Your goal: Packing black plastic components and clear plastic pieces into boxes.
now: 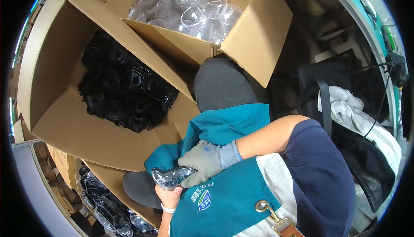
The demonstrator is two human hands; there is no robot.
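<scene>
A small black molded plastic piece with a shiny clear layer over it (166,177) is held in front of my teal apron (230,189). My left hand (169,196), bare and with a white band at the wrist, grips it from below. My right hand (202,162), in a grey glove, closes over its right end. The glove hides part of the piece, and most of my left fingers are out of sight behind it. Just beyond my hands, a large open carton (86,137) lies tilted towards me, with many black molded plastic pieces (129,81) piled inside.
Clear molded plastic shells (189,10) fill another open carton (258,34) at the top. At lower left, a carton holds black pieces under clear plastic (105,211). A chair (325,103) with white cloth (345,105) stands at right, and a cable hangs there.
</scene>
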